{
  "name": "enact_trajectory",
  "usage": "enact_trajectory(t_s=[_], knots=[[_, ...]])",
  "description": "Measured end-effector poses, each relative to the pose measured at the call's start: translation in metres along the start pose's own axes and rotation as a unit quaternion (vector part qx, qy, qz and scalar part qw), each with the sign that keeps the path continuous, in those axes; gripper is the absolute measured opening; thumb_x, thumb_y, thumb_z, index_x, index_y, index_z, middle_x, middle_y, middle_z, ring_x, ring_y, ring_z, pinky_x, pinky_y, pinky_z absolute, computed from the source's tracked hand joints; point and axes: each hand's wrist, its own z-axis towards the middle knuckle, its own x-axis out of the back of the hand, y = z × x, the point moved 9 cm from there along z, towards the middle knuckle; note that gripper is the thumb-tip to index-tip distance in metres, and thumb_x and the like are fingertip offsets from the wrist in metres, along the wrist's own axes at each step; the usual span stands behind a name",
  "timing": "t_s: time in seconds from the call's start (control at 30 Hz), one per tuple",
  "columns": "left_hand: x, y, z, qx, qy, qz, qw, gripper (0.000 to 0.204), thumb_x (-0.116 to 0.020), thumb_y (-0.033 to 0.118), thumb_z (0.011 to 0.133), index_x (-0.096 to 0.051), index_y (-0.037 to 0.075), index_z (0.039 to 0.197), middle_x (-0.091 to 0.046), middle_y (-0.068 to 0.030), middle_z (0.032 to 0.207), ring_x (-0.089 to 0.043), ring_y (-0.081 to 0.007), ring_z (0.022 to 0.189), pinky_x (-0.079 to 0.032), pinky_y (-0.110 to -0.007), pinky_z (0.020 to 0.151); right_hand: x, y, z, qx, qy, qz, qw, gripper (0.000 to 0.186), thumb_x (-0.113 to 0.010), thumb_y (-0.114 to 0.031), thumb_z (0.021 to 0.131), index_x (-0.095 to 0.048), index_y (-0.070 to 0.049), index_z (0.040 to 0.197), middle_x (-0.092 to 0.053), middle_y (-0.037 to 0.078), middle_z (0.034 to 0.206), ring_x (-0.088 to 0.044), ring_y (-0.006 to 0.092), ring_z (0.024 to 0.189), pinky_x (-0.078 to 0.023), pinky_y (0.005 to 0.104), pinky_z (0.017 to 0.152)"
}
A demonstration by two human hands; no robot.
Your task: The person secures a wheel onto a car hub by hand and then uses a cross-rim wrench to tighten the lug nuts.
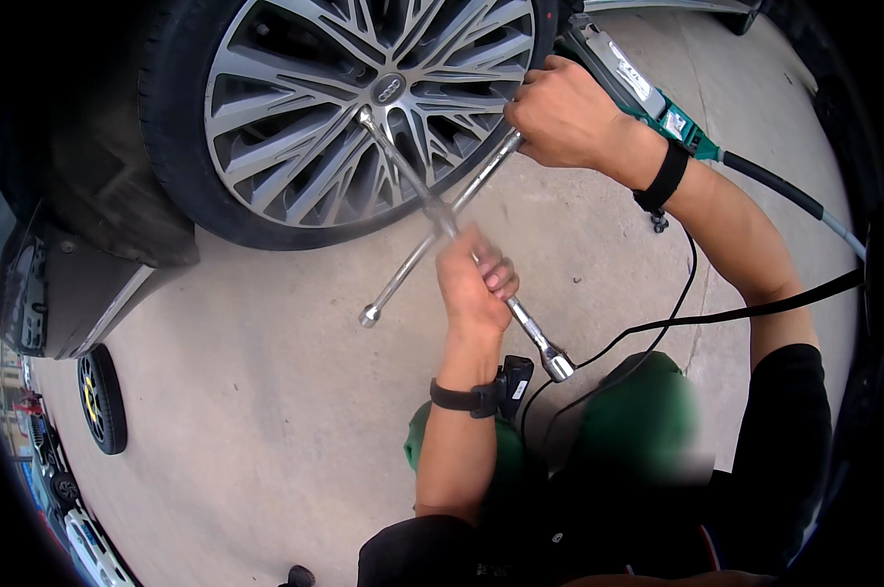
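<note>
A chrome cross wrench (pixel 409 259) has one end at a bolt position beside the hub cap of an alloy car wheel (pixel 319 73) with a black tyre. My left hand (pixel 471 279), slightly blurred, is wrapped round the arm pointing down toward me, whose socket end is below it. My right hand (pixel 569 112) grips the upper-right arm of the wrench, hiding its tip. The opposite lower-left arm hangs free over the concrete.
The dark car body (pixel 80 279) frames the wheel at left. A spare wheel (pixel 106 401) stands farther left, with parked cars (pixel 85 533) beyond. A green tool, possibly a jack (pixel 701 142), sits behind my right hand. Cables (pixel 706 318) cross the concrete (pixel 285 411).
</note>
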Motion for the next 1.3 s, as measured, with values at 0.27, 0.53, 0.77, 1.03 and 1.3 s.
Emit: enact_trajectory(t_s=[0.27, 0.53, 0.77, 1.03, 1.3], knots=[[-0.024, 0.000, 0.005, -0.048, -0.108, -0.055, 0.992, 0.033, -0.052, 0.032, 0.097, -0.045, 0.015, 0.070, -0.037, 0.0053, 0.054, -0.031, -0.0077, 0.040, -0.025, -0.022, 0.039, -0.062, 0.026, 0.014, 0.027, -0.184, 0.064, 0.980, 0.029, -0.065, -0.030, 0.077, -0.070, -0.003, 0.068, -0.066, 0.017, 0.068, -0.065, 0.0364, 0.069, -0.053, 0.0414, 0.065], [-0.014, -0.005, 0.005, 0.020, -0.011, -0.038, 0.999, 0.039, -0.053, 0.033, 0.096, -0.041, 0.016, 0.064, -0.031, 0.0061, 0.050, -0.028, -0.0081, 0.037, -0.021, -0.023, 0.036, -0.066, 0.019, 0.012, 0.060, -0.215, 0.079, 0.972, 0.025, -0.061, -0.028, 0.075, -0.071, -0.005, 0.071, -0.067, 0.015, 0.069, -0.066, 0.0342, 0.070, -0.053, 0.0411, 0.067], [-0.023, -0.007, -0.001, 0.021, 0.020, -0.038, 0.999, 0.038, -0.052, 0.033, 0.097, -0.041, 0.017, 0.064, -0.030, 0.0060, 0.051, -0.027, -0.0079, 0.038, -0.021, -0.024, 0.037, -0.079, 0.026, 0.013, 0.029, -0.183, 0.067, 0.980, 0.020, -0.062, -0.025, 0.072, -0.072, -0.008, 0.069, -0.067, 0.012, 0.065, -0.067, 0.0281, 0.066, -0.054, 0.0357, 0.062], [-0.023, -0.017, 0.018, 0.007, 0.048, -0.008, 0.999, 0.038, -0.053, 0.034, 0.096, -0.039, 0.017, 0.066, -0.030, 0.0055, 0.052, -0.027, -0.0092, 0.041, -0.023, -0.025, 0.041, -0.119, 0.033, 0.004, -0.030, -0.156, 0.162, 0.974, 0.017, -0.062, -0.023, 0.062, -0.071, -0.010, 0.068, -0.066, 0.014, 0.067, -0.066, 0.0347, 0.070, -0.052, 0.0410, 0.063], [-0.007, -0.002, 0.013, 0.006, 0.042, -0.012, 0.999, 0.039, -0.054, 0.035, 0.096, -0.039, 0.017, 0.066, -0.030, 0.0057, 0.052, -0.027, -0.0087, 0.041, -0.022, -0.024, 0.040, -0.020, 0.050, 0.017, 0.003, 0.057, 0.328, 0.943, 0.040, -0.058, -0.029, 0.083, -0.066, -0.005, 0.114, -0.070, 0.016, 0.104, -0.066, 0.0333, 0.099, -0.052, 0.0401, 0.088]])
